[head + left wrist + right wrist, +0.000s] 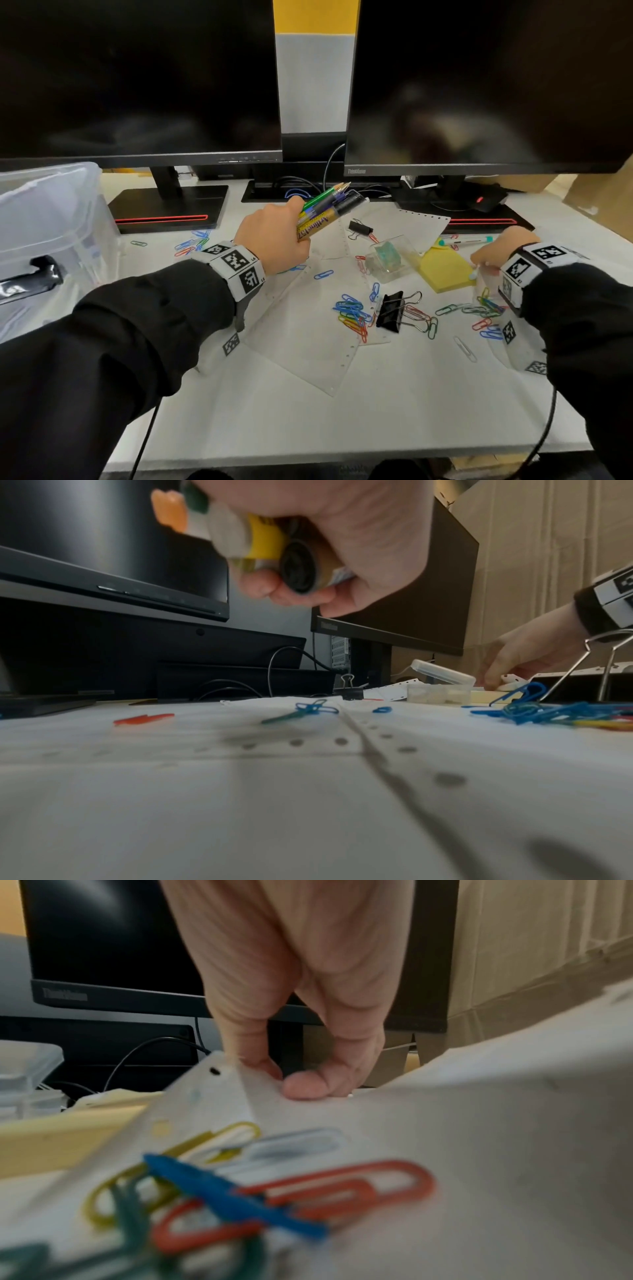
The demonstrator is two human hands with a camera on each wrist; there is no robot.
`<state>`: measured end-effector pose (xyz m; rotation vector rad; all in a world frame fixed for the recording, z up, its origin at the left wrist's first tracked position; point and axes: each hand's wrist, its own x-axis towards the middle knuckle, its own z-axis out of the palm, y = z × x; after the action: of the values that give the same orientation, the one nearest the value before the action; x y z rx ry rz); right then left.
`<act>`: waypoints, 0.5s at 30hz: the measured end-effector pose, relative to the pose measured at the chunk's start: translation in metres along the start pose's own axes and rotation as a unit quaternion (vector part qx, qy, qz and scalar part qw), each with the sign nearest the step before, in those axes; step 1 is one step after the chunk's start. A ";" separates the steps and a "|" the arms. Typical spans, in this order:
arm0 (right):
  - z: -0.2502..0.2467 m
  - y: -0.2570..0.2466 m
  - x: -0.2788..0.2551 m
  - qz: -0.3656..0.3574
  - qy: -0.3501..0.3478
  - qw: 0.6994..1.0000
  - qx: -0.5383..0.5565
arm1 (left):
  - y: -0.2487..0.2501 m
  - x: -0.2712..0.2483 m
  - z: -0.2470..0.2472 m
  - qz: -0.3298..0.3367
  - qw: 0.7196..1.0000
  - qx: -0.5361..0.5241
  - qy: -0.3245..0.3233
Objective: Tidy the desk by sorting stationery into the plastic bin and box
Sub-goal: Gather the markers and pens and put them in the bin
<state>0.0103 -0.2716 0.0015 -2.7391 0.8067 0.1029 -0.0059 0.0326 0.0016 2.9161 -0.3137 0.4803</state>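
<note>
My left hand (291,233) grips a bundle of pens and markers (322,212) lifted above the desk, tips pointing toward the monitors; the left wrist view shows their butt ends (274,547) inside the curled fingers (301,599). My right hand (483,263) is low on the desk at the right, beside the yellow sticky notes (445,270). Its thumb and forefinger (253,1058) pinch the edge of a perforated paper sheet (411,1137), raised, with paper clips (274,1199) lying on it. A large clear plastic bin (51,212) stands at the left. A small clear box (390,260) sits open mid-desk.
Coloured paper clips (352,315) are scattered across loose perforated sheets (308,342). A big black binder clip (390,311) lies among them, a small one (359,228) further back. A white pen with a teal cap (466,241) lies behind the sticky notes. Two monitors (137,85) on stands and cables close the back.
</note>
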 end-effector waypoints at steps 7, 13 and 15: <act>-0.003 -0.001 0.006 -0.017 0.097 0.992 0.083 | 0.000 0.001 0.000 0.002 1.000 -0.007 -0.006; 0.005 -0.011 0.003 -0.185 0.085 0.979 0.024 | 0.000 0.000 0.001 0.005 1.000 -0.003 -0.006; 0.007 -0.016 0.001 -0.208 0.055 0.975 -0.044 | 0.000 0.001 0.001 0.007 1.000 -0.008 -0.005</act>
<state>0.0197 -0.2571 -0.0015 -2.9528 0.2413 -0.1042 -0.0047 0.0322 0.0010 2.9031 -0.3378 0.4618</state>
